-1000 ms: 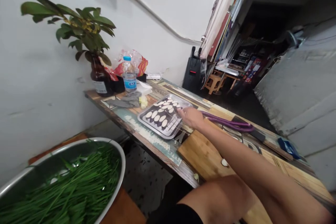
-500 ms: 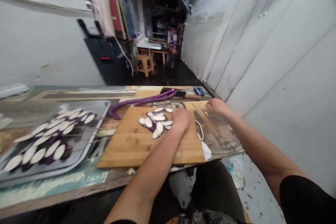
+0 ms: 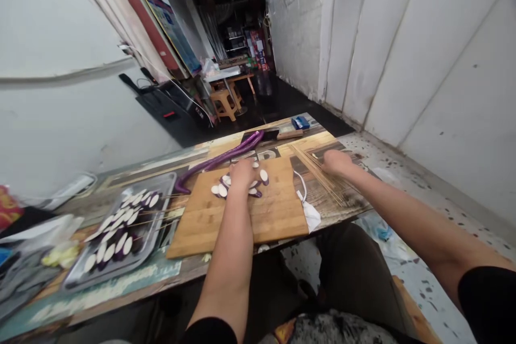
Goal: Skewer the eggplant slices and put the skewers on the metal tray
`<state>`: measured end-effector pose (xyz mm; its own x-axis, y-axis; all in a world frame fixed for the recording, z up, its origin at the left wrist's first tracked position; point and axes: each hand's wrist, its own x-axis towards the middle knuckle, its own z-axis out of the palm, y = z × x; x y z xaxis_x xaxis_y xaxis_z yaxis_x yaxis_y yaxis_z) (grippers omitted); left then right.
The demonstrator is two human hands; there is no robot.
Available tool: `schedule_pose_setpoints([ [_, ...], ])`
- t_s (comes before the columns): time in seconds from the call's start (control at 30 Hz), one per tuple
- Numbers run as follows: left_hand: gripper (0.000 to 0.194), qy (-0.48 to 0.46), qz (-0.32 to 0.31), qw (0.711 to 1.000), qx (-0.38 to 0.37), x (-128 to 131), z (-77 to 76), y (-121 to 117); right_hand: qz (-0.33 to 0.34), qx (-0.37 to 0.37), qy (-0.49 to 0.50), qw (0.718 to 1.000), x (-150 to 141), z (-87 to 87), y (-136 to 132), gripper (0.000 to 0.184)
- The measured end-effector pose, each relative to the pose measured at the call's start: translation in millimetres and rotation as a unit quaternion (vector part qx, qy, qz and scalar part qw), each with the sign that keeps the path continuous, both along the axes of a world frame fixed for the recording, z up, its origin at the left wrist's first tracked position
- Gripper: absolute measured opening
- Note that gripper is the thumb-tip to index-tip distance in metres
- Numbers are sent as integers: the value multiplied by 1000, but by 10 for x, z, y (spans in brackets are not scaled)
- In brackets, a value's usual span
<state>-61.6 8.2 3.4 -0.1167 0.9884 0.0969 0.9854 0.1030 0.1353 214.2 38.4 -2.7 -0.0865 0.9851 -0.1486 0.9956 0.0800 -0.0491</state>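
Observation:
Cut eggplant slices, white with purple skin, lie in a loose pile on a wooden cutting board. My left hand reaches down onto the pile, its fingers mostly hidden behind the back of the hand. Right of the board, thin wooden skewers lie bundled on the table. At their right side is my right hand, fingers curled together; whatever is in them is hidden. On the left a metal tray holds skewered eggplant slices in rows.
Long purple eggplants lie behind the board. A knife with a wooden handle and a small blue box are at the table's far end. A white strap with a cloth piece hangs beside the board. Grey cloth lies far left.
My left hand has moved left from the board's right side onto the middle of the pile, and slices have shifted. My right hand has lowered beside the skewers. The view has turned and tilted.

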Motion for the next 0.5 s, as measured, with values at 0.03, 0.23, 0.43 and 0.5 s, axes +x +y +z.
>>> schedule_pose_setpoints([
  [0.03,38,9,-5,1000,-6,-1,-11,9,2,-2,-2,1000,-11,21,-3,29],
  [0.23,28,25,-7,1000,7,62,-41,23,12,-2,-3,1000,-74,43,31,32],
  [0.43,17,-3,8,997,80,71,-30,24,38,22,34,998,71,163,116,17],
  [0.5,18,-58,-9,992,114,85,-4,21,34,23,136,990,100,203,112,10],
])
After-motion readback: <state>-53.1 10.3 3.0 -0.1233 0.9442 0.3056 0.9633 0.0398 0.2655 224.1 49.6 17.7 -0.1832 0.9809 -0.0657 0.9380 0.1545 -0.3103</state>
